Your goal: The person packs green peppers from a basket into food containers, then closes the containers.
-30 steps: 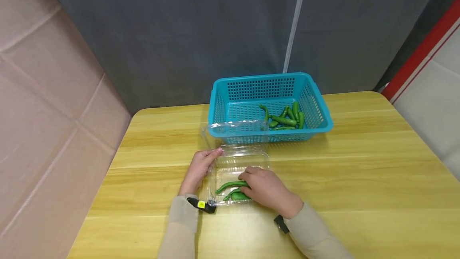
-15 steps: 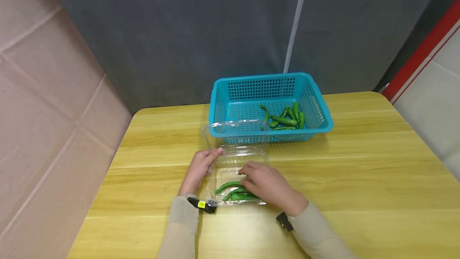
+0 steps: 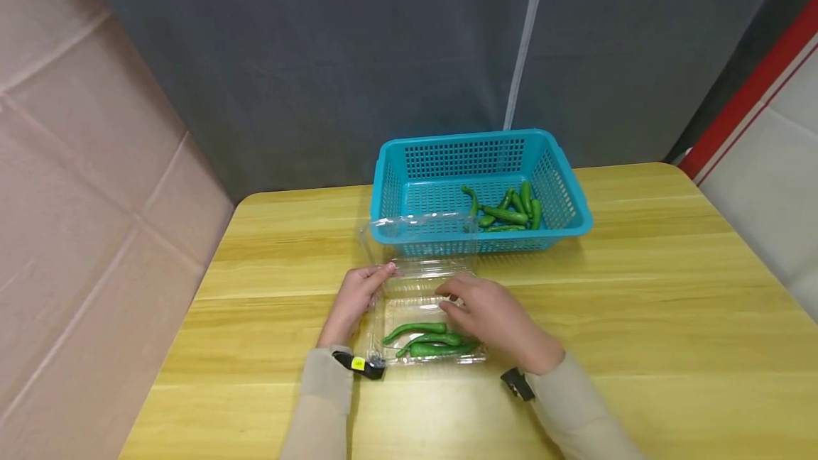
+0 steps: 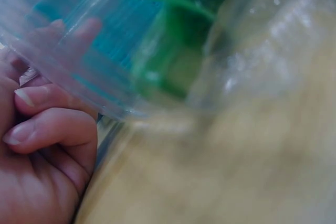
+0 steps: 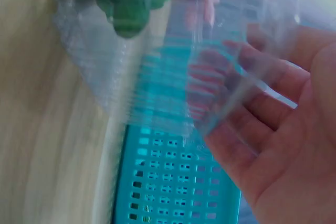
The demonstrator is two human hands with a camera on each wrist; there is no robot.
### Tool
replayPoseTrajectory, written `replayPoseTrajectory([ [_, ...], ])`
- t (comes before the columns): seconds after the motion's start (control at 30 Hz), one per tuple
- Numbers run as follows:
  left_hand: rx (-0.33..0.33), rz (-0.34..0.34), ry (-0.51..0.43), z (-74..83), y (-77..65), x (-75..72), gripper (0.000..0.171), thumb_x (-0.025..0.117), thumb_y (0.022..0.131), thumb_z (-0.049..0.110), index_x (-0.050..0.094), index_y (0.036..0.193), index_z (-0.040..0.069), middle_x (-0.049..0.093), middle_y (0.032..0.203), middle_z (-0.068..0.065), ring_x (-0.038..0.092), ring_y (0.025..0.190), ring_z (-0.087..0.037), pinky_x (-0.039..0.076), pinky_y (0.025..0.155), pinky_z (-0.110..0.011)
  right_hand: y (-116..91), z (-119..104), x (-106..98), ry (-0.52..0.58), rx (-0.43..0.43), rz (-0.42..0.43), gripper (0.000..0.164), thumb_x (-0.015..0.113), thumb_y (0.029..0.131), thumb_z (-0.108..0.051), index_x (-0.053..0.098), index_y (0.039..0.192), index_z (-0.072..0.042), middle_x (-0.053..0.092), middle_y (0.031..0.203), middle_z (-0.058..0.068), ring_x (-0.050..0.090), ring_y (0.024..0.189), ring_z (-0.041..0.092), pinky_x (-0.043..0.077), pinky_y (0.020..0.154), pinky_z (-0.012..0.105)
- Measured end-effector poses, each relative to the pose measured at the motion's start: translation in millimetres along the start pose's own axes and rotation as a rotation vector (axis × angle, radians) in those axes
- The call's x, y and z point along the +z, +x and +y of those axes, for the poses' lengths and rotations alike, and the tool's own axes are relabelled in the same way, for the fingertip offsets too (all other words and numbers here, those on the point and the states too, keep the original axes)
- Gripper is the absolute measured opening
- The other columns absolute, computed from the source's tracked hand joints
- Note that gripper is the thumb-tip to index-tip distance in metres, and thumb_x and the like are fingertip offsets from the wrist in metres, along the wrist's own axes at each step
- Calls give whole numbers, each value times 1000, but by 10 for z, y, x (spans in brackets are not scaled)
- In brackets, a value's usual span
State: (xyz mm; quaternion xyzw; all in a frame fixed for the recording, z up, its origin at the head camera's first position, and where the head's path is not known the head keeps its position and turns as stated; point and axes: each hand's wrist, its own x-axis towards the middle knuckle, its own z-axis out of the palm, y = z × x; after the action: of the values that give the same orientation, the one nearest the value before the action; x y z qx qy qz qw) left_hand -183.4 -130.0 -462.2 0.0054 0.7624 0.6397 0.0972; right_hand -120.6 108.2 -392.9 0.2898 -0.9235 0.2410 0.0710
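Note:
A clear plastic clamshell box point(image 3: 412, 309) lies open on the table, its lid raised toward the basket. Several green chili peppers point(image 3: 441, 350) lie side by side along its near end; in the left wrist view a pepper point(image 4: 176, 56) shows blurred through the plastic. My left hand point(image 3: 358, 297) grips the box's left side near the hinge, thumb on the rim, with curled fingers point(image 4: 63, 127) in the left wrist view. Over the box's right rim hovers my right hand point(image 3: 495, 314), holding nothing. Its loosely bent fingers point(image 5: 273, 80) are close to the plastic wall; contact is unclear.
A blue perforated basket point(image 3: 434, 187) stands behind the box, with several more green chili peppers point(image 3: 505, 214) at its right side. The raised lid point(image 3: 422, 229) overlaps its front in view. A grey partition rises behind the wooden table point(image 3: 639, 289).
My right hand has let go of a chili pepper in the box and moved up and right, uncovering the peppers' right ends. The left hand stays where it was.

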Motion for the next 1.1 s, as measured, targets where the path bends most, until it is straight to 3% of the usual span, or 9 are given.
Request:
replayPoseTrajectory([
  [0.33, -2, -3, -15, -10, -2, -5, 44, 60, 76, 55, 70, 92, 15, 66, 96, -1, 28, 37, -7, 22, 32, -22, -14, 28, -120, 134, 46, -18, 18, 60, 86, -22, 63, 102, -14, 60, 88, -11, 56, 78, 2, 48, 69, 21],
  [0.5, -7, -3, -16, -4, -6, -3, 45, 61, 75, 55, 70, 92, 15, 66, 97, 0, 28, 37, -7, 22, 32, -22, -20, 47, -185, 202, 81, -24, 19, 60, 86, -21, 62, 104, -14, 60, 89, -10, 55, 79, 4, 50, 68, 25],
  [0.8, -14, -4, -26, 2, -6, 7, 45, 60, 76, 55, 71, 92, 15, 66, 93, -1, 27, 36, -7, 21, 31, -22, -37, 132, -262, 201, 124, 3, 21, 59, 87, -20, 62, 106, -12, 60, 91, -8, 55, 81, 6, 50, 69, 27],
  [0.87, -7, 1, -20, 2, -8, 9, 44, 61, 76, 55, 71, 90, 15, 64, 75, 1, 27, 35, -8, 21, 31, -23, -40, 154, -281, 189, 123, 13, 21, 59, 87, -21, 62, 106, -13, 61, 93, -8, 55, 82, 6, 50, 69, 27],
  [0.97, 3, 9, -7, 5, -11, 10, 42, 61, 76, 55, 71, 89, 16, 46, 52, 4, 26, 35, -9, 21, 31, -24, -41, 189, -311, 177, 118, 30, 21, 58, 88, -22, 63, 106, -12, 61, 94, -7, 55, 83, 7, 49, 69, 26],
  [1.03, 8, 12, 0, 9, -14, 10, 43, 61, 75, 55, 71, 89, 16, 34, 46, 4, 26, 34, -9, 21, 30, -24, -44, 207, -331, 174, 122, 39, 21, 58, 88, -22, 63, 106, -12, 61, 94, -7, 55, 83, 7, 49, 69, 26],
  [1.1, 7, 12, 3, 13, -16, 9, 43, 61, 75, 55, 71, 90, 16, 34, 45, 5, 26, 34, -9, 21, 30, -24, -49, 221, -351, 170, 127, 44, 21, 58, 88, -22, 63, 106, -12, 61, 94, -7, 55, 83, 7, 49, 69, 27],
])
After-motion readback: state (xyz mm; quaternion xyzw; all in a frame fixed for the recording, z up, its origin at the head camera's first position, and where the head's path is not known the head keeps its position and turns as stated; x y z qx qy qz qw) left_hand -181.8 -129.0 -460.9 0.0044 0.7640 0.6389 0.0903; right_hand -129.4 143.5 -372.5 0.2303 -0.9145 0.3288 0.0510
